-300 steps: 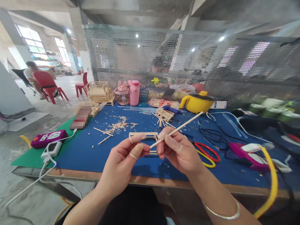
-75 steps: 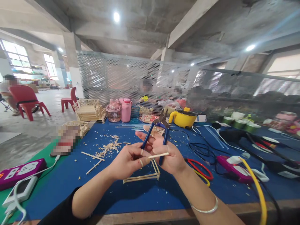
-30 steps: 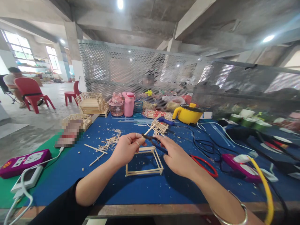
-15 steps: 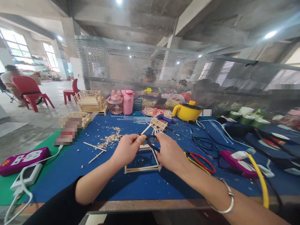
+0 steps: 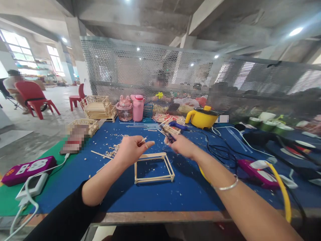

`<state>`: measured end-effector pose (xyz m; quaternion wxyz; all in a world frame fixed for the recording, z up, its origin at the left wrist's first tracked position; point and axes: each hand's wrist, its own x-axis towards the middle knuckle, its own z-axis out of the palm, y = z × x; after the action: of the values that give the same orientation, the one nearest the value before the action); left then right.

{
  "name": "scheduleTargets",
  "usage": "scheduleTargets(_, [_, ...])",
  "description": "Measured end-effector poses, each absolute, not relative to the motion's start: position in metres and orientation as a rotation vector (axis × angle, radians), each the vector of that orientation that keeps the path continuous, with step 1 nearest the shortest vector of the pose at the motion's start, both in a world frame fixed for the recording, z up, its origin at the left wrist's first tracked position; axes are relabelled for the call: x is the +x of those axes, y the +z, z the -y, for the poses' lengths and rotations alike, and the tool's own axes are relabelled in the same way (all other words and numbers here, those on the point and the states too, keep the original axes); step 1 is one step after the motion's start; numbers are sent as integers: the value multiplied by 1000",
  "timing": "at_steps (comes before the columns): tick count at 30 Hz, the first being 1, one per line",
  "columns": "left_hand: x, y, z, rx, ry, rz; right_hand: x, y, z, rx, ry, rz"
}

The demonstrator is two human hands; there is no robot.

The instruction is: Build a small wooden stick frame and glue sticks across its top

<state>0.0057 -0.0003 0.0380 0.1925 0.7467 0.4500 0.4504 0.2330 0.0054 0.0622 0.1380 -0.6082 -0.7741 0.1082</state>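
Observation:
My left hand point(image 5: 132, 150) is over the left side of the mat, thumb and fingers pinching a short piece of wooden stick point(image 5: 142, 141). My right hand point(image 5: 184, 146) is closed around dark blue-handled pliers point(image 5: 171, 138), blurred, their jaws pointing away from me. Below and between the hands, a rectangular wooden stick frame point(image 5: 154, 180) lies on the blue mat point(image 5: 150, 201). Just beyond my right hand lies a blue glue gun point(image 5: 179, 126), beside another small stick structure point(image 5: 172, 129) that is partly hidden.
Wood scraps point(image 5: 114, 150) and loose sticks lie at left. Finished-looking stick structures point(image 5: 97, 107), a pink bottle point(image 5: 137, 108) and a yellow pot point(image 5: 203, 117) stand at the back. Black cables point(image 5: 215, 147) and a purple power strip point(image 5: 258, 174) are on the right.
My hands have moved apart. The long stick between them is no longer seen there; a short piece shows in my left fingers. The pliers have swung away from the left hand, uncovering the frame.

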Motion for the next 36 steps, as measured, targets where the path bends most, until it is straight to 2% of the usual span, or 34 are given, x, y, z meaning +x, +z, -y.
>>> scheduleTargets(5, [3,41,5,2122,1270,-1214,280,47,-13,-2060,204,2156])
scheduleTargets(10, [10,29,1,2403,1126,-1174,280,18,-4,-2190,86,2126])
scheduleTargets(12, [11,24,1,2465,1052,-1175,275,22,1,-2105,-36,2141])
scheduleTargets(15, [14,18,4,2417,1021,-1128,263,40,13,-1707,-228,2188])
scheduleTargets(18, [20,14,10,2326,1038,-1073,245,49,26,-1211,-130,2404])
scheduleTargets(21, [26,13,15,2357,1017,-1080,233,41,30,-969,-111,2491])
scheduleTargets(25, [14,22,20,2414,1180,-1150,241,27,23,-1003,-67,2423])
scheduleTargets(28, [-11,25,20,2071,1450,-1447,252,23,19,-1073,-37,2414])
scheduleTargets(36, [-34,-10,19,1463,1117,-1376,246,16,18,-1089,-21,2476])
